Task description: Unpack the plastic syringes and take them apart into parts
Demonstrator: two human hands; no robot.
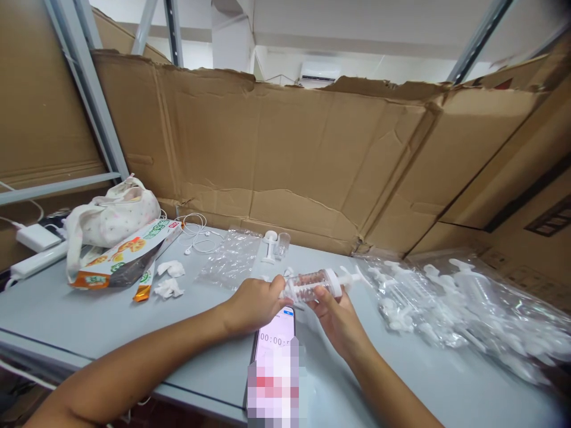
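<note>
Level above the table, a clear plastic syringe-like tube (307, 286) with a white collar and a white plunger handle spans the space between my hands. My left hand (256, 302) is closed on its left end, where the fingers hide the tip. My right hand (333, 315) grips the barrel from below near the collar, thumb pressed against the side. The plunger handle sticks out to the right, slightly blurred. Just below the tube lies a phone (276, 333) with timer digits on its screen, its lower part pixelated.
Clear bags (428, 303) of similar white-and-clear parts lie at right. Behind my hands are a flat plastic bag (229, 258), a white plunger part (269, 246) and a small clear cup (282, 245). Left are earphones, crumpled tissues (169, 288), a snack packet and a cloth bag. Cardboard (276, 142) walls the back.
</note>
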